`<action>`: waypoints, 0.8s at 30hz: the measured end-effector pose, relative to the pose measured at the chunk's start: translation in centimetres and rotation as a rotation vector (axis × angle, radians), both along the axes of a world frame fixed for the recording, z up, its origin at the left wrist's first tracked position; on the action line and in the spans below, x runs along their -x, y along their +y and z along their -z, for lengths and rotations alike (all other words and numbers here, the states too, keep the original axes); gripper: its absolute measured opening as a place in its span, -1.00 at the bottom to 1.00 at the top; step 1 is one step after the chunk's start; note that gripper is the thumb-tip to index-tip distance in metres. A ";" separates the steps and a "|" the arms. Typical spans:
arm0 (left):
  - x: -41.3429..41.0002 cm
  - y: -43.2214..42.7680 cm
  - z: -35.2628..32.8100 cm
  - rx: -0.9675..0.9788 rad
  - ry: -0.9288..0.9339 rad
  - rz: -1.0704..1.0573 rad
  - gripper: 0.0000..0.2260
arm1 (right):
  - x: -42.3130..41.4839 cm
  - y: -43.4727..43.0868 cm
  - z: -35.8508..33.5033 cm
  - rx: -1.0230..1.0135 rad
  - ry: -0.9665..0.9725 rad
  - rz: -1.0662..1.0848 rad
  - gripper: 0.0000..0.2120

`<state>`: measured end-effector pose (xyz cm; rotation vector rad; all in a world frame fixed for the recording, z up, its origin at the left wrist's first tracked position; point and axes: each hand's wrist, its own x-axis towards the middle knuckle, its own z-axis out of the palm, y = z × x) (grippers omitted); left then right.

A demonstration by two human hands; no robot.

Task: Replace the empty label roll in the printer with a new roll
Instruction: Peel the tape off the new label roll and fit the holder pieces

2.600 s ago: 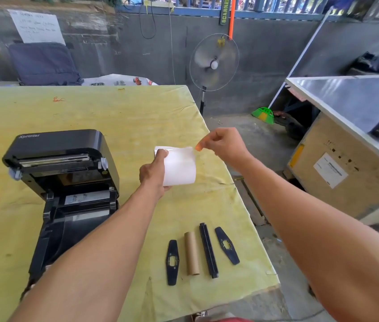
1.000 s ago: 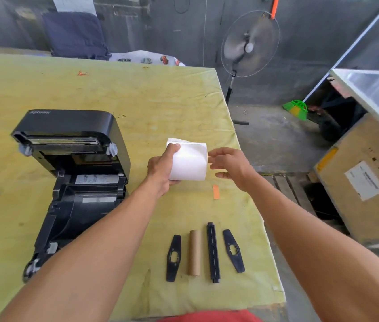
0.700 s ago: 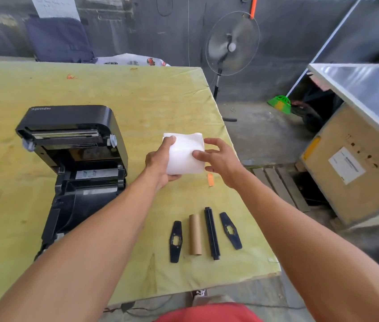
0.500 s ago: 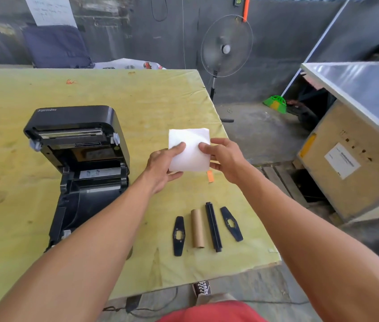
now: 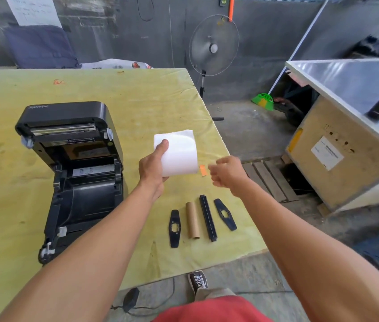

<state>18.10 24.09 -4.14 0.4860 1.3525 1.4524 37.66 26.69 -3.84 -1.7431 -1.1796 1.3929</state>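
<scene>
One hand less on the new roll point(image 5: 178, 155) now: my right hand point(image 5: 226, 174) has let go, loosely curled and empty (tape tab off), while my left hand point(image 5: 152, 169) holds it beside the open printer point(image 5: 74, 173), ready for the spindle point(image 5: 207, 218).

A full white paper label roll point(image 5: 179, 154) is held above the table; the black plastic printer point(image 5: 74, 173) stands open; the bare brown cardboard core point(image 5: 192, 220) lies flat.

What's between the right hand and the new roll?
In the head view, a small orange sticker lies on the table in the gap between the right hand and the white label roll, which the left hand holds.
</scene>
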 end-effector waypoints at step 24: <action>1.0 5.2 0.2 0.157 -0.099 -0.125 -0.71 | -0.6 7.8 -0.4 -0.121 0.110 0.378 -0.72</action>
